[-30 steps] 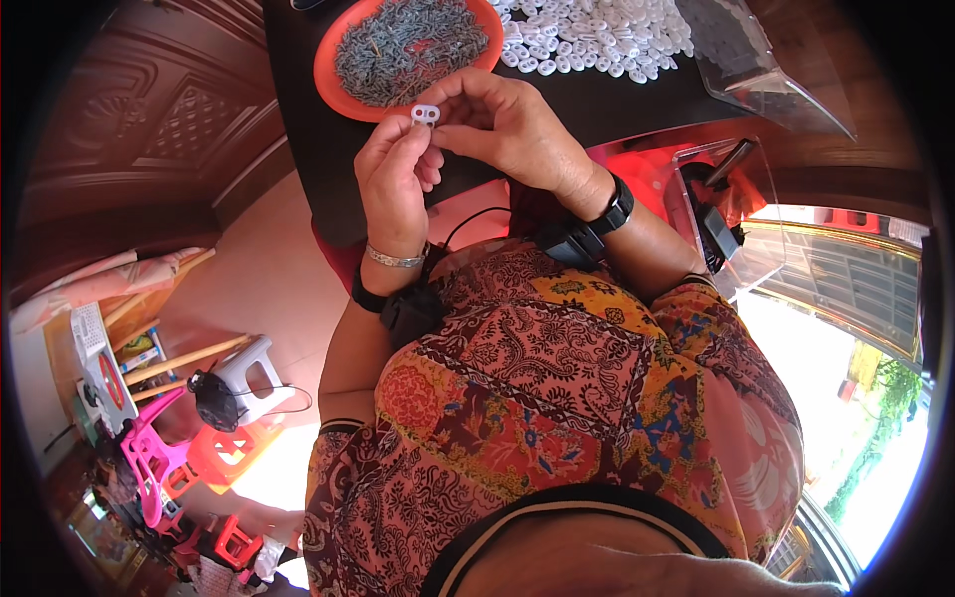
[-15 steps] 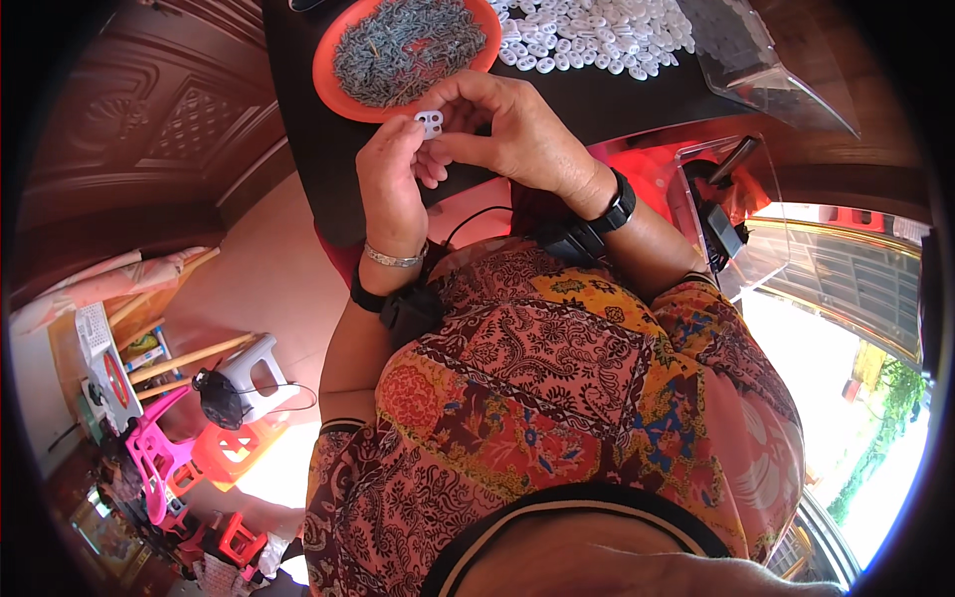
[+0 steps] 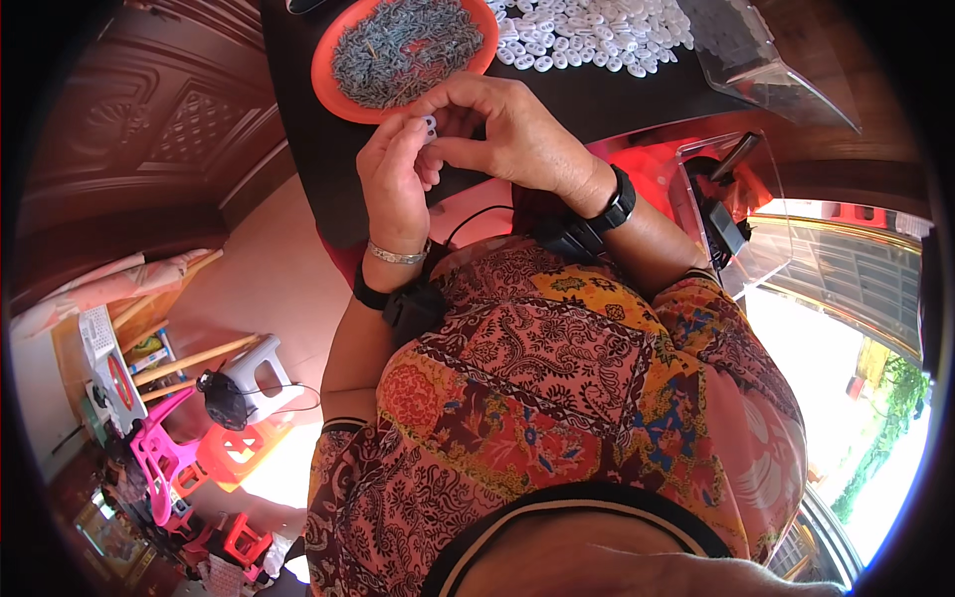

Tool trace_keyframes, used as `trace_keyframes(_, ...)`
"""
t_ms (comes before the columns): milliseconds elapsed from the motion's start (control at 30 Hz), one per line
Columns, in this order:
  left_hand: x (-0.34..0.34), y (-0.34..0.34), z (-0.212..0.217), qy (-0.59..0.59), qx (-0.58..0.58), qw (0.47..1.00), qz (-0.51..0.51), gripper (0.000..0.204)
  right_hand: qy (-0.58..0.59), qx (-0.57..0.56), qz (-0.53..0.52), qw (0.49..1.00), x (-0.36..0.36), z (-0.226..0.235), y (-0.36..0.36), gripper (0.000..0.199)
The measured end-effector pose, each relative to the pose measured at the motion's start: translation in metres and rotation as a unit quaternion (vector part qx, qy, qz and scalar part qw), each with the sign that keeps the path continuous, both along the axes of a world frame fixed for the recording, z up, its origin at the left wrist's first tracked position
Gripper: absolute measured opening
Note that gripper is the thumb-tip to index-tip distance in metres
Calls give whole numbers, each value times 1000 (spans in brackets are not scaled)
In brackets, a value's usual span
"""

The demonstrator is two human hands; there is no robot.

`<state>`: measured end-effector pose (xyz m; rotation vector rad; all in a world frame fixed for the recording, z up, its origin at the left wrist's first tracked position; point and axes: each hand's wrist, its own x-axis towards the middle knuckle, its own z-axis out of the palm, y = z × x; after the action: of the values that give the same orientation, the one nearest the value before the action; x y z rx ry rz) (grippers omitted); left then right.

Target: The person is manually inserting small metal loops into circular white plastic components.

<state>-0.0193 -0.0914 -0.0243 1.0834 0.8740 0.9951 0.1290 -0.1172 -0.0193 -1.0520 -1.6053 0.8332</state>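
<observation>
Between my two hands, just off the near side of an orange-red plate [image 3: 324,84], is a small white plastic piece with round holes [image 3: 430,129]. My left hand [image 3: 396,171] pinches it between thumb and fingers, which cover most of it. The curled fingers of my right hand [image 3: 507,129] meet it from the other side, thumb and forefinger forming a ring. Whether the right fingers also hold a screw is hidden. Many grey screws [image 3: 403,50] fill the plate. A heap of similar white two-holed pieces [image 3: 587,35] lies right of it.
The dark table [image 3: 557,99] carries all this. A clear plastic box [image 3: 766,70] lies tilted at its right end. Below that, another clear bin [image 3: 731,214] holds dark items. Stools, among them a grey stool [image 3: 261,373] and a pink one [image 3: 164,453], stand on the floor at left.
The white piece has turned, so less of its holed face shows, and my left fingers cover more of it. Both hands stay in nearly the same place.
</observation>
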Motion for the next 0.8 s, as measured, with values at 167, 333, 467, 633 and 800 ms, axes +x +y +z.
trace_keyframes(167, 2, 0, -1, 6, -7, 1000, 25, 22, -117, 110, -75, 984, -7, 6, -1, 33)
trace_keyframes(333, -5, 1, -10, -17, 42, 999, -9, 27, -167, 124, -97, 973, -6, 5, 1, 31)
trace_keyframes(467, -7, 1, -10, -12, 46, 999, -17, 27, -138, 126, -87, 979, -6, 3, 1, 27)
trace_keyframes(633, -7, 1, -11, -15, 53, 998, -15, 26, -143, 127, -90, 977, -8, 3, -1, 30)
trace_keyframes(800, -4, -1, -7, 10, 44, 999, -9, 27, -150, 103, -83, 980, -5, 4, -3, 24)
